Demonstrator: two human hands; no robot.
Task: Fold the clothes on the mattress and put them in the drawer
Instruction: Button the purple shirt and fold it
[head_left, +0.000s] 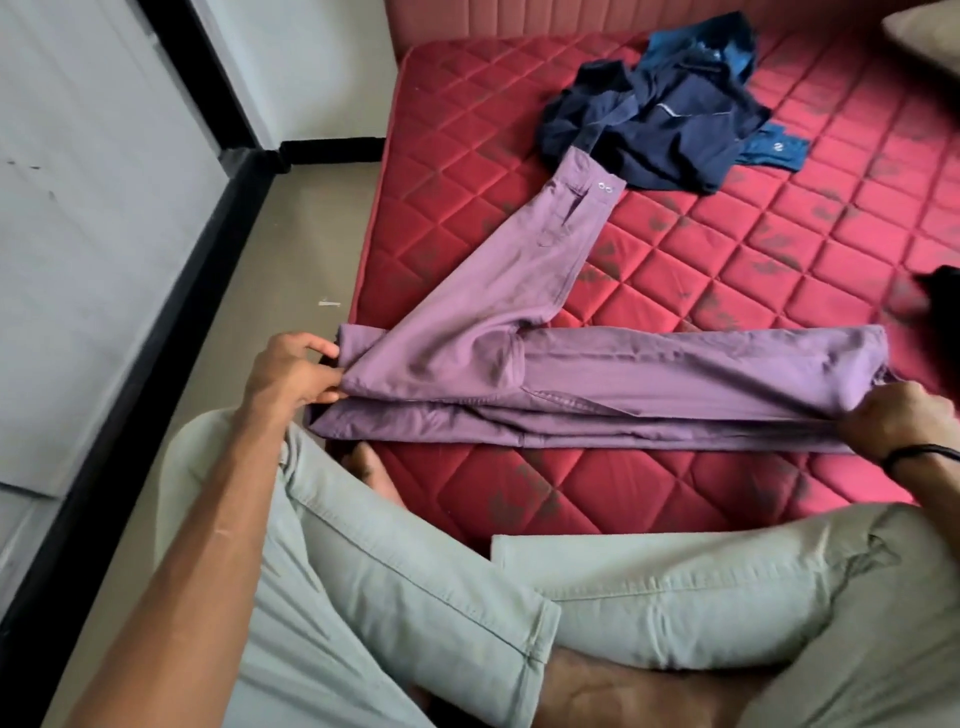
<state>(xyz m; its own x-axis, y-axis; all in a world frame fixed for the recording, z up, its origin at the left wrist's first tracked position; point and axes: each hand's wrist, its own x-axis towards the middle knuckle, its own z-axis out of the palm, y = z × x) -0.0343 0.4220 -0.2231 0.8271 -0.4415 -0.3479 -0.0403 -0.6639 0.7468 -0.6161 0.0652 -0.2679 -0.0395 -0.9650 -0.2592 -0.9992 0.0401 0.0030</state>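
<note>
Right now a purple shirt (623, 379) lies folded into a long band across the near part of the red quilted mattress (727, 249), one sleeve (524, 260) sticking out diagonally toward the far side, cuff with two snaps touching a dark blue jacket (670, 124). Left hand (291, 374) at the shirt's left end by the mattress edge, fingers curled, thumb and fingertips pinching the folded fabric. Right hand (893, 421) at the right end, fingers curled round the bunched cloth, black band on the wrist. Jacket is crumpled, well apart from both hands, with lighter blue cloth showing under it. Person sits cross-legged on the mattress in pale green trousers (415, 597), bare feet showing. Grey floor (291, 249) and white wall on the left.
</note>
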